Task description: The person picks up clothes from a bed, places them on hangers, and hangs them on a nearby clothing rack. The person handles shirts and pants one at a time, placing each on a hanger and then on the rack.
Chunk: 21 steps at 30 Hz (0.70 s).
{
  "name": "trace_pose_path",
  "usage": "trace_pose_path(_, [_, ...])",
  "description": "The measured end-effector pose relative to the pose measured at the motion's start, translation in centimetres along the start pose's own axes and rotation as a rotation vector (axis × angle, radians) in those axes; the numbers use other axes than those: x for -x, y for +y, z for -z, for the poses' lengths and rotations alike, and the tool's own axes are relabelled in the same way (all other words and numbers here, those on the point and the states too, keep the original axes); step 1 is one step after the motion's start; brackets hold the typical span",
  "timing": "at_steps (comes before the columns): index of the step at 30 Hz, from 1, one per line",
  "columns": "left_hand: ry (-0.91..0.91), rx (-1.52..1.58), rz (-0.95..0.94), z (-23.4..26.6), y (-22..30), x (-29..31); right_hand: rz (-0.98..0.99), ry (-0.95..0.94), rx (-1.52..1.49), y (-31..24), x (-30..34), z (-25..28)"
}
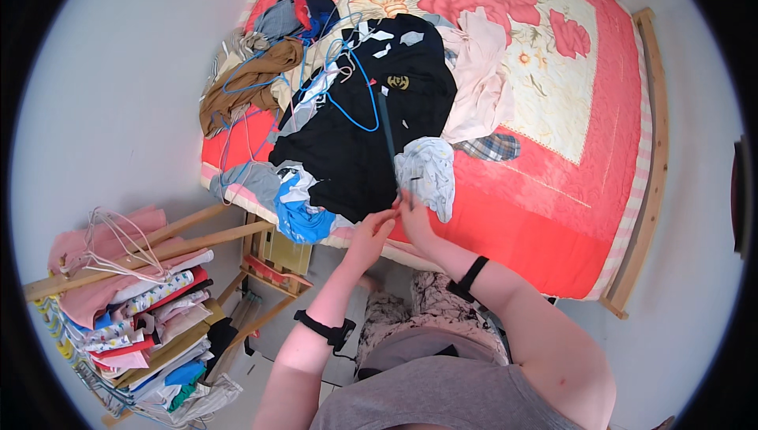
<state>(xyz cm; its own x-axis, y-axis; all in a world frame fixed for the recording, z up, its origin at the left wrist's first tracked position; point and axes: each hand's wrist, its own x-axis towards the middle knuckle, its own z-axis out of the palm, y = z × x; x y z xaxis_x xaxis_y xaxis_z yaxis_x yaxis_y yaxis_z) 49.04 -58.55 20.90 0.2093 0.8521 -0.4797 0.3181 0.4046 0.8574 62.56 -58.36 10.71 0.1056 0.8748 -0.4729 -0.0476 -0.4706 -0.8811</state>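
Both my hands are together over the near edge of the bed. My right hand (pixel 416 221) is closed round the near end of a long, narrow dark grey strip (pixel 387 126), whose kind I cannot make out. The strip points away over a black garment (pixel 355 173) spread on the bed. Just left of it, my left hand (pixel 373 239) has its fingers drawn together at the garment's near edge; what they pinch is too small to tell. A pale patterned crumpled cloth (pixel 427 173) lies beside my right hand. Blue wire hangers (pixel 365 123) rest on the black garment.
A red floral bedspread (pixel 545 217) covers the bed. Brown trousers (pixel 251 86), a pale pink garment (pixel 480 86) and a blue cloth (pixel 300 218) surround the black garment. At lower left, several folded clothes on hangers (pixel 150 315) hang by a wooden rack (pixel 185 252).
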Motion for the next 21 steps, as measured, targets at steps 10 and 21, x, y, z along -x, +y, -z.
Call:
trace_pose_path(10, [0.029, -0.015, 0.250, 5.6, -8.8, 7.2, 0.013, 0.154, 0.750, 9.5, -9.6, 5.6])
trace_pose_path(21, [0.029, -0.005, 0.088, 6.7, -6.6, 11.9, -0.257, -0.274, -0.384, -11.5, 4.8, 7.4])
